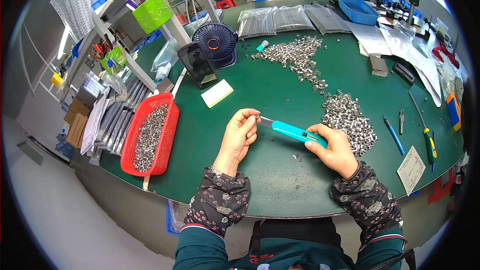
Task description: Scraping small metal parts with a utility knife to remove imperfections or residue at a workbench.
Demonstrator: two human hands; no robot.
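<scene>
While the left hand [239,137] pinches one small metal piece [257,117] against the turquoise knife [295,132] clasped by the right hand [336,150], heaps of metal pieces [347,120] wait on the counter [280,90], apparently undone.

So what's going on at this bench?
A person at a green table holds a turquoise utility knife in the right hand, its blade tip against a small metal part pinched in the left hand. Heaps of similar small metal parts lie just beyond the hands, and a red basket of them sits to the left.
</scene>
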